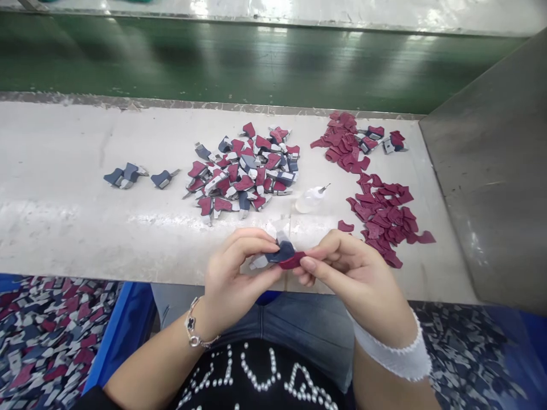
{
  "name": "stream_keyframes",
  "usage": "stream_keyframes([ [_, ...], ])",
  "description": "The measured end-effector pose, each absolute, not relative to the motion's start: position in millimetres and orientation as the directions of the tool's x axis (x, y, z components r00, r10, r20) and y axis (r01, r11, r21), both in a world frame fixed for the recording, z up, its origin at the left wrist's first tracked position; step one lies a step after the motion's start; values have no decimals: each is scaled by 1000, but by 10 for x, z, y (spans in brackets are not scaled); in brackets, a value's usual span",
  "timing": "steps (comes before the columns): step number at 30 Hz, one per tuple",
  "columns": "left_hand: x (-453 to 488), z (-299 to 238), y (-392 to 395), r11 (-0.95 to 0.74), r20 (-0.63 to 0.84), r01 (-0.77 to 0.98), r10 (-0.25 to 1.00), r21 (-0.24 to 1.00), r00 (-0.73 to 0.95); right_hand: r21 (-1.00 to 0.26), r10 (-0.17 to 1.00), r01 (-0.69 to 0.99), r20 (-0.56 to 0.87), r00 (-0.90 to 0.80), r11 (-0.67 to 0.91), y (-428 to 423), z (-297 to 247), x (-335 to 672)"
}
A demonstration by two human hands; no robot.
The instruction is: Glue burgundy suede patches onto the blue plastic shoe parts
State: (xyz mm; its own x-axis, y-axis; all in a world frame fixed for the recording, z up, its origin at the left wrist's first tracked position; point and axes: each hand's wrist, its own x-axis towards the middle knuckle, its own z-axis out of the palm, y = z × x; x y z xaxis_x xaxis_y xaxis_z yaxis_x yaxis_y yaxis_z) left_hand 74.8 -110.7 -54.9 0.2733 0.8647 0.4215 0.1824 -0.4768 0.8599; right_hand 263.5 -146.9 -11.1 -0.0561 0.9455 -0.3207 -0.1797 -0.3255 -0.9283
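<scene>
- The left grip (233,279) pinches a small navy and grey piece (277,253) between thumb and fingertips, just above the near edge of the desk (85,216).
- The right grip (350,273) is closed on a maroon piece (293,261), which touches the navy one where the two grips meet.
- Just beyond the grips, a small clear bottle (310,199) with a thin nozzle appears to lie on its side.
- Farther beyond the left grip sits a mixed heap (243,173) of navy, grey and maroon pieces.
- Beyond and outward of the right grip lie loose maroon cutouts (384,216).
- Below and outward of the left grip, a blue bin (123,330) holds many more pieces.
</scene>
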Motion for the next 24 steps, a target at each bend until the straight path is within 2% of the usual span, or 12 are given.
stream_keyframes([
  [7,732,-484,-1111,-567,488,219,810,794,327,-868,899,-232,-423,-116,-438,-1387,-151,2597],
  [14,720,-465,-1121,-555,483,209,818,805,312,-870,902,-246,-390,-185,-426,-1344,-133,2617],
  [20,716,-438,-1127,-553,493,177,819,814,294,-935,934,-116,-312,-175,-334,-1381,-103,2588],
  [24,705,-441,-1115,-578,527,140,801,804,283,-967,958,57,-254,-133,-249,-1443,-65,2527],
])
